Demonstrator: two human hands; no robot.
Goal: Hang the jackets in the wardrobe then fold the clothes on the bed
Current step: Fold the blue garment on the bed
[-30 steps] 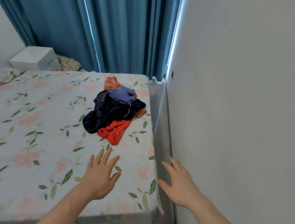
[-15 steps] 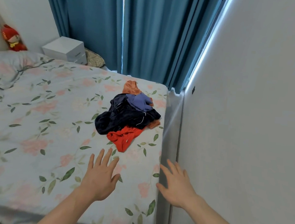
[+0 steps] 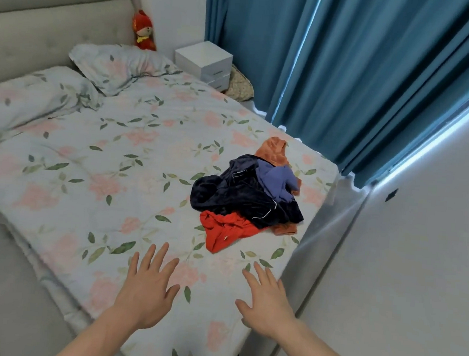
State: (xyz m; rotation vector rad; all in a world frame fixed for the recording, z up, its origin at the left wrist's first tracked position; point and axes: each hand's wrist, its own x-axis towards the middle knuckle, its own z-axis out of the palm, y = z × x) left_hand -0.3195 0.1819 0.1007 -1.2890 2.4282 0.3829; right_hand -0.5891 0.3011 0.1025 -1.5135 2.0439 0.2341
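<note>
I see teal curtains covering the far side, daylight leaking along their right edge beside a pale wall. A padded grey headboard stands at left, a white drawer unit sits in the corner, and grey floor lies below.

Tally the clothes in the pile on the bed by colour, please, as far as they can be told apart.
Red garment: 1
Navy garment: 1
Purple garment: 1
Orange garment: at least 1; the orange bit at the near edge may belong to it
Total: 4 colours, at least 4 pieces
</note>
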